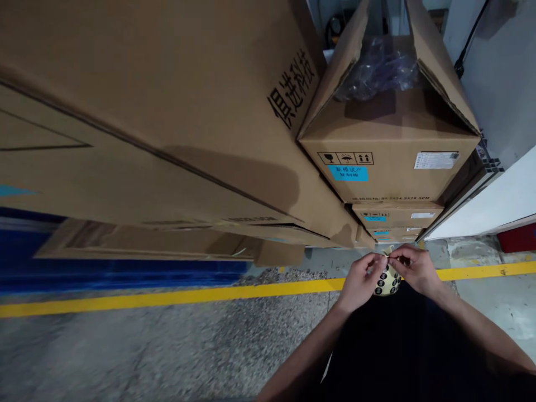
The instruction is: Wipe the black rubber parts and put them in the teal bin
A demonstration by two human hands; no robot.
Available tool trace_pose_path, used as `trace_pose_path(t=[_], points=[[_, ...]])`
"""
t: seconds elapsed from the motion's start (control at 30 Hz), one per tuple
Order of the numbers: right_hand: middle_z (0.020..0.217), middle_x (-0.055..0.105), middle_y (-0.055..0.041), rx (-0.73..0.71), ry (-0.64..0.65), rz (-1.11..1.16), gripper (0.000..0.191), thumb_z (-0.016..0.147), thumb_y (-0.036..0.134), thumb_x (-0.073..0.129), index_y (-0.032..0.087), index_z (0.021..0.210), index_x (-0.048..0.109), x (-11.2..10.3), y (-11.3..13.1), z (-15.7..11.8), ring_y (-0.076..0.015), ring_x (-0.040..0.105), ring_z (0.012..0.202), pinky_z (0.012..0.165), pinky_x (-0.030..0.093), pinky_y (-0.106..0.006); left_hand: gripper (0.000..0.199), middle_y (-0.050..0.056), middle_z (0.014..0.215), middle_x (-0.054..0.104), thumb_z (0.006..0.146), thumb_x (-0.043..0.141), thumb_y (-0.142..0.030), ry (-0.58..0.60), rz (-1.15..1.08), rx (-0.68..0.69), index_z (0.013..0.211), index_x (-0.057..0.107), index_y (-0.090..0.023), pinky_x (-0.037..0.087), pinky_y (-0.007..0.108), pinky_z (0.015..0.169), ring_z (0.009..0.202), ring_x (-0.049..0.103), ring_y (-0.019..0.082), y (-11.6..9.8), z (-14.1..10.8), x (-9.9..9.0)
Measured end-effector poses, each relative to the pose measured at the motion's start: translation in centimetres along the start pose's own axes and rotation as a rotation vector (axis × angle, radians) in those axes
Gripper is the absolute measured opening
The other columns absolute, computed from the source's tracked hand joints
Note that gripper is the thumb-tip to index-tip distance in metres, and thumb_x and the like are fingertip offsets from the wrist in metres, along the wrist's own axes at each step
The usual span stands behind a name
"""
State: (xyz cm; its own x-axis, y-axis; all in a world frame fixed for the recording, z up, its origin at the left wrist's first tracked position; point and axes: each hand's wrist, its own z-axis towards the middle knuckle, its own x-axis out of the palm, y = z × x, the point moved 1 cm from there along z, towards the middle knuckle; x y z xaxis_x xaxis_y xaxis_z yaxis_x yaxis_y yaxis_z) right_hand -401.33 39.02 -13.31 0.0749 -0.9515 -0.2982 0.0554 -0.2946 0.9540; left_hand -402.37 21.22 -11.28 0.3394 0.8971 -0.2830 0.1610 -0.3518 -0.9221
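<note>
Pale yellow backing paper dotted with round black labels makes up the sticker roll (387, 283); it is probably light, its loose strip (388, 253) thin, bendy, slightly slick and easily creased or torn. The strip is best taken by its edges, the roll by its rim. Left hand (360, 281) and right hand (417, 272) seem to pinch the strip, fingertips nearly meeting. The roll sits between them, nearer than the stacked cartons (389, 167), against dark clothing (397, 346).

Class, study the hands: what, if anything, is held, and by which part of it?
A pale yellow strip with round black marks, pinched at its upper end by the fingertips of the left hand and right hand.
</note>
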Motion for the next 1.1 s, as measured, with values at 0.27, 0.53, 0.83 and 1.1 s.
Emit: trace_pose_path(t=[0.27,0.53,0.83,1.1], points=[[0.089,0.069,-0.0047,-0.185,0.084,-0.12,0.016,0.099,0.026,0.056,0.022,0.097,0.072,-0.3,-0.3,-0.7,-0.0161,0.066,0.083,0.078,0.052,-0.027,0.049,-0.002,0.063,0.051,0.094,0.051,-0.059,0.07,0.018,-0.065,0.07,0.057,-0.017,0.038,0.025,0.06,0.062,0.048,0.013,1.4,1.5,0.7],[0.097,0.072,-0.0076,-0.224,0.129,-0.118,0.02,0.097,0.032,0.063,0.024,0.111,0.073,-0.3,-1.1,-1.1,-0.019,0.068,0.091,0.083,0.055,-0.03,0.048,0.0,0.064,0.058,0.085,0.062,-0.061,0.042,-0.152,-0.201,0.07,0.063,-0.016,0.043,0.025,0.061,0.063,0.056,0.015,2.6,2.0,1.0],[0.098,0.07,-0.0066,-0.3,0.17,-0.228,0.015,0.1,0.025,0.057,0.024,0.097,0.071,0.4,-1.7,-1.0,-0.0181,0.067,0.093,0.086,0.055,-0.031,0.046,-0.001,0.059,0.056,0.082,0.065,-0.059,0.007,-0.154,-0.216,0.064,0.06,-0.016,0.047,0.026,0.059,0.06,0.058,0.016,3.1,2.4,1.2],[0.112,0.07,-0.0103,-0.301,0.107,-0.309,0.025,0.097,0.034,0.064,0.024,0.12,0.069,1.1,-2.8,-1.0,-0.0221,0.067,0.103,0.092,0.057,-0.035,0.046,0.003,0.065,0.063,0.074,0.073,-0.059,0.004,-0.308,-0.33,0.069,0.066,-0.014,0.053,0.028,0.065,0.064,0.064,0.017,2.9,2.5,0.8]])
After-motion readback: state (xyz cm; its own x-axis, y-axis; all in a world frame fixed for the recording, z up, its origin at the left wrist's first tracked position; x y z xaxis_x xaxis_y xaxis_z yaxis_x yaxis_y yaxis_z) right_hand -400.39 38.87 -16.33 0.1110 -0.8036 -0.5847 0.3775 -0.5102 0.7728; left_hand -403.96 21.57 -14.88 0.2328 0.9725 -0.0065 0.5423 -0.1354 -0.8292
